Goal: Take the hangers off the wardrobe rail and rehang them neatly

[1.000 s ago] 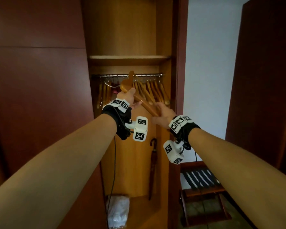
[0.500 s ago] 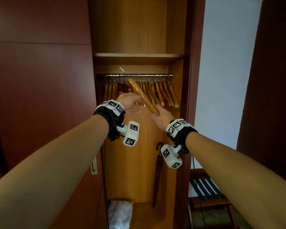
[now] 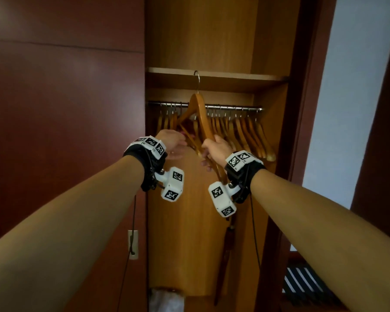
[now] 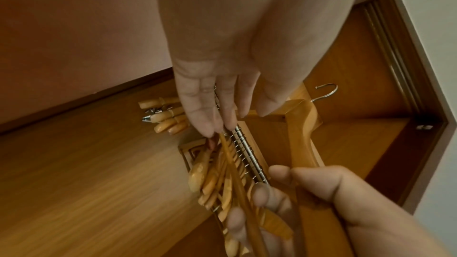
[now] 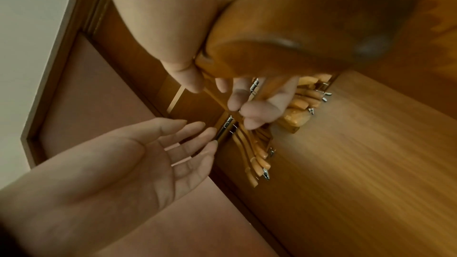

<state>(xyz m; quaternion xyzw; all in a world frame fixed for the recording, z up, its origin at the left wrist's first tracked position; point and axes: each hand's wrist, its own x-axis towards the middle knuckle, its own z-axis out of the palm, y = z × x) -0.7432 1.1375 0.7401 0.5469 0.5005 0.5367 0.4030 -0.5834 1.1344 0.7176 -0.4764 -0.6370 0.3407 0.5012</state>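
Hangers are the job here, and one wooden hanger [image 3: 200, 118] is off the rail [image 3: 234, 107], held up at the centre of the head view with its wire hook [image 3: 197, 77] risen above the rail, in front of the shelf edge [image 3: 212, 72]. The right hand [image 3: 216, 147] has its fingers curled round the lower end of one wooden arm, thumb on the near side. The left hand [image 3: 171, 143] is flat and spread, fingers straight, holding nothing; whether its fingertips [image 4: 210, 124] brush the thin crossbar [image 4: 237, 173] I cannot tell. The other hangers [image 3: 245, 134] crowd the rail to the right, with a few more [image 3: 167, 120] at centre left.

Handling, as a judgement: the wood looks stiff and fairly light, with a smooth varnish that could slip in a loose hold. Gripped at one end, it will want to swing, so a steadier place to take it is near the neck below the hook, or with the free hand on the other arm. The crossbar looks slender and is best not used as a handle. The hook must drop squarely over the rail without snagging neighbours.
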